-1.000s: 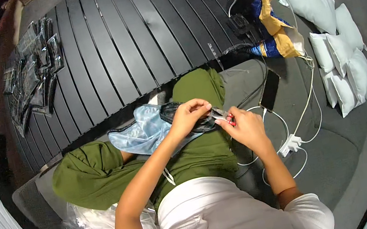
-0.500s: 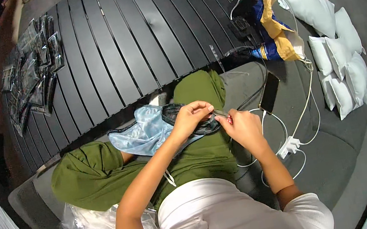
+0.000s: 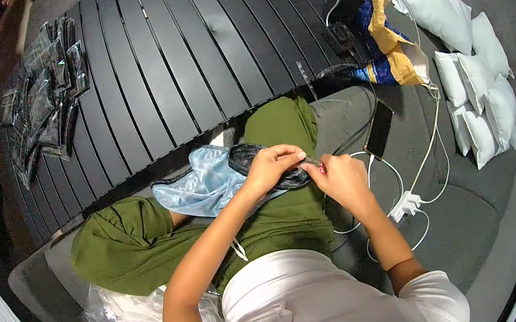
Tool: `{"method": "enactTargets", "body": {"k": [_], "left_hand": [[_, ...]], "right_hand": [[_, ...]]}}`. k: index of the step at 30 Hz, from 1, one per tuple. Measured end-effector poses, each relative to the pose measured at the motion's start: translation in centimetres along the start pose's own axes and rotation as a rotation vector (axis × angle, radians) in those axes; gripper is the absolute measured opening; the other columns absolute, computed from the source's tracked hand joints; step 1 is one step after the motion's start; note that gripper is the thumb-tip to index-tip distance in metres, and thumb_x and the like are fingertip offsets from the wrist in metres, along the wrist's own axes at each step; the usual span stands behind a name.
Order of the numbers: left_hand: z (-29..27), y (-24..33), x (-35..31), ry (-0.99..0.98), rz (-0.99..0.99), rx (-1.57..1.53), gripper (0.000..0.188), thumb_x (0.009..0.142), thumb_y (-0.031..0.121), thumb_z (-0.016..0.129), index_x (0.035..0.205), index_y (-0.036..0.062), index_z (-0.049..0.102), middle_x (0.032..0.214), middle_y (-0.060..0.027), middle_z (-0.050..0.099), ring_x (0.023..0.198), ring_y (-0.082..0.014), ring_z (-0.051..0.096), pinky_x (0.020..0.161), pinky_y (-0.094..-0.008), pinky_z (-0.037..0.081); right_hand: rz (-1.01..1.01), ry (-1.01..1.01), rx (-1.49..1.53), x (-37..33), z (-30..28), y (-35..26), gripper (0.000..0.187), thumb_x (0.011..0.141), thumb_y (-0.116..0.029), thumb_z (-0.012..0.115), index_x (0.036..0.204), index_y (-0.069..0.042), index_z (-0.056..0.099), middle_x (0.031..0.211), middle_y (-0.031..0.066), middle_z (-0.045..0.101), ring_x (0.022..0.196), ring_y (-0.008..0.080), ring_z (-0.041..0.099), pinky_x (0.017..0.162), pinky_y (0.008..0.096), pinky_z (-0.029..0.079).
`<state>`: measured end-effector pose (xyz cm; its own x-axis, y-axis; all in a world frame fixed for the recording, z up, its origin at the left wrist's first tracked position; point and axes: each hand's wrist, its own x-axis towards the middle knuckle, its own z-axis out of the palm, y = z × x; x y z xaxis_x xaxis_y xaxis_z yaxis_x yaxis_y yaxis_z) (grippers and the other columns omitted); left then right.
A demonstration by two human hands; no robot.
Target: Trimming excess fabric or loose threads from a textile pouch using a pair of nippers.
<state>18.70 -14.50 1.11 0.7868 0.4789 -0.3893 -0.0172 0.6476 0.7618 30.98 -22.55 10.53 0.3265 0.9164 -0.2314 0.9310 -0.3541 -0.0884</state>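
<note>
A light blue, satiny piece of fabric point(image 3: 200, 183) with a dark patterned part and black edging lies across my lap. My left hand point(image 3: 271, 169) is closed in a pinch on the dark part at its right end. Close beside it, my right hand point(image 3: 342, 178) is closed round a small tool with a red part point(image 3: 322, 168); its grey tip points toward the left fingertips. The fingers cover most of the tool, so its kind cannot be made out.
A black slatted table point(image 3: 184, 56) stands ahead, with several clear-wrapped dark packets point(image 3: 40, 99) at its left. Right of me on the grey sofa are a phone point(image 3: 379, 130), white cables with a plug adapter point(image 3: 407, 205), a blue-and-yellow bag point(image 3: 393, 44) and several small white pillows point(image 3: 478, 98).
Both hands hold almost the same place and grip. The left fingertips have shifted very slightly to the right.
</note>
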Motion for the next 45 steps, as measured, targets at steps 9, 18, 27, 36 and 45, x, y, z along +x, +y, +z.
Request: {"method": "enactTargets", "body": {"k": [9, 18, 27, 36, 45], "left_hand": [[0.2, -0.4, 0.1, 0.047, -0.061, -0.054, 0.020, 0.082, 0.018, 0.060, 0.093, 0.0007, 0.063, 0.083, 0.0011, 0.062, 0.073, -0.0040, 0.053, 0.068, -0.0180, 0.043], [0.1, -0.8, 0.2, 0.055, -0.089, -0.042, 0.022, 0.081, 0.019, 0.061, 0.094, 0.0011, 0.063, 0.083, 0.0015, 0.061, 0.073, -0.0039, 0.053, 0.068, -0.0182, 0.042], [0.2, -0.8, 0.1, 0.065, -0.095, -0.094, 0.024, 0.082, 0.018, 0.060, 0.096, -0.0011, 0.062, 0.093, -0.0048, 0.063, 0.080, -0.0072, 0.056, 0.073, -0.0202, 0.045], [0.4, -1.1, 0.1, 0.078, -0.087, -0.084, 0.023, 0.083, 0.017, 0.059, 0.097, -0.0014, 0.062, 0.087, -0.0017, 0.063, 0.070, -0.0046, 0.053, 0.064, -0.0175, 0.042], [0.6, -1.0, -0.1, 0.099, -0.068, -0.151, 0.021, 0.082, 0.016, 0.059, 0.093, -0.0012, 0.063, 0.087, -0.0045, 0.064, 0.075, -0.0083, 0.057, 0.070, -0.0200, 0.046]], "right_hand": [[-0.028, -0.013, -0.010, 0.0, -0.1, 0.0, 0.042, 0.077, -0.041, 0.056, 0.059, -0.003, 0.060, 0.051, 0.0160, 0.055, 0.047, 0.0313, 0.057, 0.044, 0.0388, 0.045], [-0.011, -0.033, -0.019, -0.2, -0.2, 0.2, 0.043, 0.075, -0.044, 0.056, 0.060, -0.004, 0.061, 0.052, 0.0161, 0.056, 0.048, 0.0307, 0.057, 0.045, 0.0385, 0.045], [-0.012, -0.041, -0.006, -0.3, -0.3, 0.3, 0.042, 0.075, -0.043, 0.058, 0.060, -0.004, 0.062, 0.052, 0.0163, 0.056, 0.048, 0.0312, 0.057, 0.046, 0.0384, 0.046], [-0.032, -0.078, 0.004, -0.4, -0.5, 0.4, 0.041, 0.074, -0.042, 0.059, 0.060, -0.004, 0.061, 0.051, 0.0163, 0.056, 0.048, 0.0309, 0.058, 0.046, 0.0387, 0.046], [-0.037, -0.080, 0.002, -0.4, -0.6, 0.4, 0.042, 0.073, -0.043, 0.059, 0.060, -0.003, 0.061, 0.051, 0.0163, 0.055, 0.049, 0.0306, 0.058, 0.047, 0.0384, 0.047]]}}
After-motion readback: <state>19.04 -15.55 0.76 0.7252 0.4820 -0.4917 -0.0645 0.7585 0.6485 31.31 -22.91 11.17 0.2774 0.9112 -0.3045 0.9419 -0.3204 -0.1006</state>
